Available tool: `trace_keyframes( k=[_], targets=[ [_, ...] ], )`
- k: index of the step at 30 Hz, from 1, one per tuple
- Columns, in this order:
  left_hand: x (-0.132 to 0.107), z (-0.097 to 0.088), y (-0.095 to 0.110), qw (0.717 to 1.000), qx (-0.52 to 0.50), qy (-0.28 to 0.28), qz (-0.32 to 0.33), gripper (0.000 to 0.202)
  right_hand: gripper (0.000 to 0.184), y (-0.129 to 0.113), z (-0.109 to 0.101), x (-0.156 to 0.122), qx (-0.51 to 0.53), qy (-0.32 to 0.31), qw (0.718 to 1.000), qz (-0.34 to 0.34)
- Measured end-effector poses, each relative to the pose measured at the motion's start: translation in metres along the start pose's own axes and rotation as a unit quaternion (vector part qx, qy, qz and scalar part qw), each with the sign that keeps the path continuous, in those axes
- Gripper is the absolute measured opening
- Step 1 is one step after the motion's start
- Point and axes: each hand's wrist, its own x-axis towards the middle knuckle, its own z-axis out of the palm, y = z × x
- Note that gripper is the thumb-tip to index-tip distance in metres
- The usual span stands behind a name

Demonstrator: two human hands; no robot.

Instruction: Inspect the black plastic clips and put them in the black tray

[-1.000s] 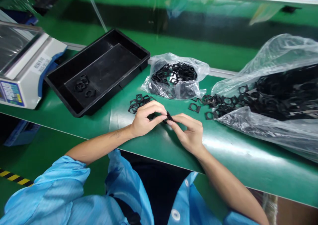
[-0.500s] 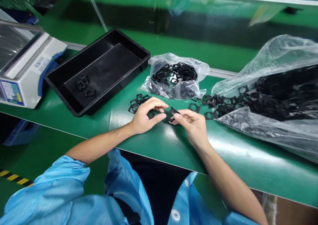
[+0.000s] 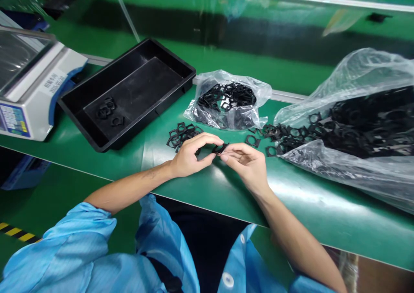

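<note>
Between my fingertips, above the green table, is a small black plastic ring part (image 3: pixel 220 148). My left hand (image 3: pixel 191 156) pinches its left edge with thumb and finger. From the other side, my right hand (image 3: pixel 247 161) grips the same part between thumb and fingers. Just behind my left hand lies a loose pile of similar black ring parts (image 3: pixel 181 134). Two single parts lie to the right of my hands, one of them a flat black ring part (image 3: pixel 252 141). Behind the hands sits an open clear plastic bag (image 3: pixel 263 88) holding many such parts.
A black tray (image 3: pixel 142 84) with several ring parts in its near left corner stands on the left. Beyond it is a white and blue weighing scale (image 3: pixel 35 95). A large clear bag (image 3: pixel 359 64) spills black parts from the right. The green table (image 3: pixel 323 211) ends near my body.
My left fingers have closed on the ring part, which my right hand alone held before. The part has turned, so its ring opening now shows.
</note>
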Motion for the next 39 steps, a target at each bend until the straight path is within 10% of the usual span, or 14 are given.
trace_keyframes(
  k=[10,15,21,39],
  targets=[
    [0.0004,-0.0011,0.0007,1.0,-0.005,0.006,0.008,0.024,0.037,0.0019,-0.001,0.0002,-0.034,-0.006,0.999,-0.033],
    [0.0002,-0.0003,-0.0001,0.999,-0.028,0.001,0.016,0.012,0.028,0.0045,-0.002,-0.0016,-0.132,0.063,0.978,-0.147],
    [-0.0014,0.0001,-0.0007,0.999,-0.038,-0.008,0.002,0.011,0.007,0.0049,-0.0014,-0.0044,-0.277,-0.004,0.917,-0.287],
    [0.0009,0.0004,0.0029,1.0,0.005,-0.001,0.02,0.012,0.01,0.0022,0.0004,-0.0071,-0.259,0.018,0.948,-0.183]
  ],
)
